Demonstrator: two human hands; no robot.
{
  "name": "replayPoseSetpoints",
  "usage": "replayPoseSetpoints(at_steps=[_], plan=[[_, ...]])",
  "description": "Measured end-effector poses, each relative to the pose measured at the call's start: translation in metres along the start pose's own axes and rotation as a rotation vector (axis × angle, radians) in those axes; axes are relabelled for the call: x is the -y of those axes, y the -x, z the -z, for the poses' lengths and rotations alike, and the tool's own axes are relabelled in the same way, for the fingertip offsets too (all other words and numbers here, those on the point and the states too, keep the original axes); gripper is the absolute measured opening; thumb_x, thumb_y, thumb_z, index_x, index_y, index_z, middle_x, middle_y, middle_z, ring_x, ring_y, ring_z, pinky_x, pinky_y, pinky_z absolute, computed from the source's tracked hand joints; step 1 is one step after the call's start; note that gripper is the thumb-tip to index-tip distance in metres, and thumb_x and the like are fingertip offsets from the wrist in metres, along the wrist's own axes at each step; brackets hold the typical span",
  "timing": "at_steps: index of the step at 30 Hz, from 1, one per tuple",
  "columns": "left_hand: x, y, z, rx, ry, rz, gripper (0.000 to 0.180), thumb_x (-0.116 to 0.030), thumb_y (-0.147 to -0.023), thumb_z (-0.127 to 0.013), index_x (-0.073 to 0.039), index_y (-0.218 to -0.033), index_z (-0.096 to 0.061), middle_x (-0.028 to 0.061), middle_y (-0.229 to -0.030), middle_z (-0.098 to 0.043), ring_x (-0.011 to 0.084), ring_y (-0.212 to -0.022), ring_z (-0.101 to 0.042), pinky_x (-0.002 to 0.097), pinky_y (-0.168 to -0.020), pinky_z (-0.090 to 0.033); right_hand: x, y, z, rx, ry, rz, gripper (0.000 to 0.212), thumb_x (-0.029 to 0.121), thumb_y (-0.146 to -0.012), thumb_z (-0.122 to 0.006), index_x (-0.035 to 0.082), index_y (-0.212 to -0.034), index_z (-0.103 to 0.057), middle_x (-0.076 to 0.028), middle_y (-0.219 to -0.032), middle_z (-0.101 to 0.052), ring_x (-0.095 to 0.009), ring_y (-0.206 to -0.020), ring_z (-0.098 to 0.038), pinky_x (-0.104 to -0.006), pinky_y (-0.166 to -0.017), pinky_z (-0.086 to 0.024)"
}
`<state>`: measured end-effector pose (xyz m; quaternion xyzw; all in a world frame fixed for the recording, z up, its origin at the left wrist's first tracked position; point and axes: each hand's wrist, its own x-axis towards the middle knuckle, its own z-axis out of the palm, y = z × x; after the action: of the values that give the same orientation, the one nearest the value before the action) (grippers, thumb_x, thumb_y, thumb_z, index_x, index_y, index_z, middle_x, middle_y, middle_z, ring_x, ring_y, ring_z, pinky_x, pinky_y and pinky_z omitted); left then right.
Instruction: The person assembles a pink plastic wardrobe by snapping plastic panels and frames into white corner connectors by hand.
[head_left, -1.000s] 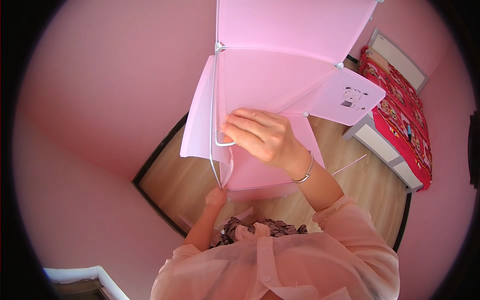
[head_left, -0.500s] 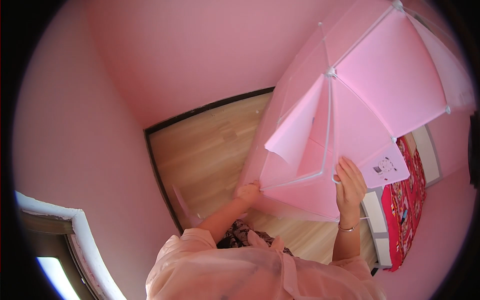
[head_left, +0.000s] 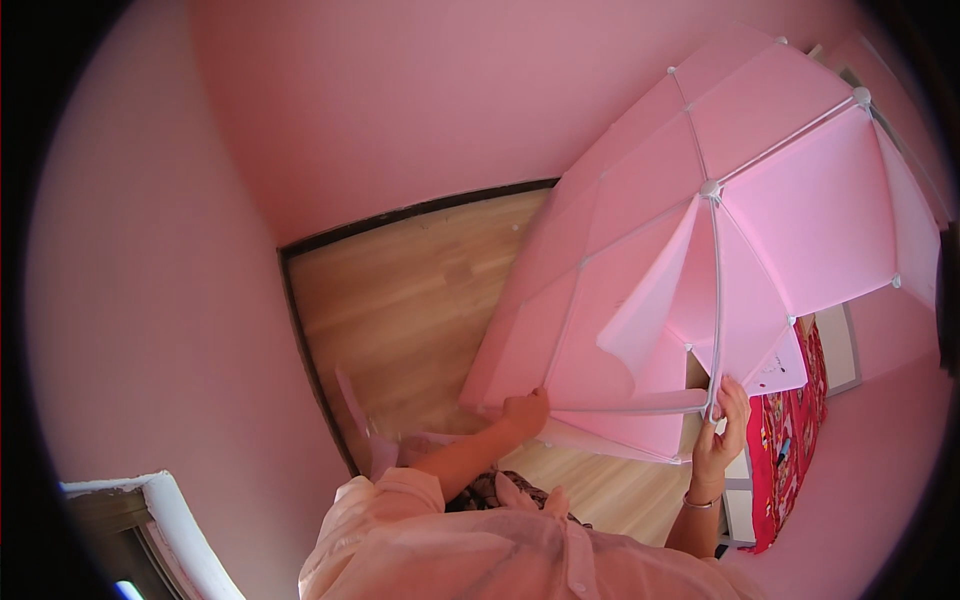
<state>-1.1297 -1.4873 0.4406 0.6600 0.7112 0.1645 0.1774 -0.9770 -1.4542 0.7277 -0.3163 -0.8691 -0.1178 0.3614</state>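
Observation:
A pink panel cabinet [head_left: 640, 240], built of thin plastic sheets, thin grey-white rods and round white connectors, leans across the right half. My left hand [head_left: 526, 412] is closed on a rod [head_left: 620, 411] along its near edge, at that rod's left end. At the rod's right end, my right hand [head_left: 722, 440] pinches the corner where it meets an upright rod [head_left: 718, 300]. One pink panel [head_left: 648, 310] hangs loose between the rods, its lower corner curled. A panel with a printed drawing [head_left: 778, 368] juts out past my right hand. Parts of both hands' fingers are hidden.
A red patterned cloth [head_left: 785, 450] lies over a white-and-grey piece of furniture [head_left: 738, 500] at the right. Pink translucent sheeting [head_left: 385, 445] lies on the wooden floor [head_left: 420, 290] by my left forearm. A doorway frame [head_left: 160, 510] is at lower left; pink walls [head_left: 400, 100] surround the corner.
The cabinet's rods and connectors have shifted down and right in view. My right hand has moved lower and right, now at the rod corner; the loose panel's angle has changed.

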Motion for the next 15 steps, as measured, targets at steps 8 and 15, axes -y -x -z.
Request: replayPoseSetpoints(at_steps=[8, 15], plan=[[-0.014, -0.005, 0.022, 0.196, 0.06, 0.113, 0.043, -0.02, -0.073, -0.051, 0.005, -0.106, -0.041, 0.0151, -0.085, -0.061, 0.0288, -0.075, -0.062, 0.0409, -0.061, -0.048, -0.003, 0.007, 0.022, 0.007, 0.08, -0.066, 0.022, 0.006, -0.076, -0.055, -0.001, -0.097, -0.052, -0.015, -0.103, -0.055, -0.032, -0.098, -0.05, -0.0405, -0.086, -0.036], [-0.03, 0.01, 0.05, 0.27, 0.213, 0.375, 0.041, -0.039, -0.077, -0.043, -0.006, -0.1, -0.052, 0.0179, -0.098, -0.057, 0.0343, -0.092, -0.055, 0.0422, -0.078, -0.043, -0.068, 0.058, 0.073, 0.011, 0.118, -0.124, 0.028, 0.012, -0.072, -0.061, 0.002, -0.096, -0.052, -0.011, -0.103, -0.055, -0.029, -0.099, -0.049, -0.0423, -0.087, -0.034]])
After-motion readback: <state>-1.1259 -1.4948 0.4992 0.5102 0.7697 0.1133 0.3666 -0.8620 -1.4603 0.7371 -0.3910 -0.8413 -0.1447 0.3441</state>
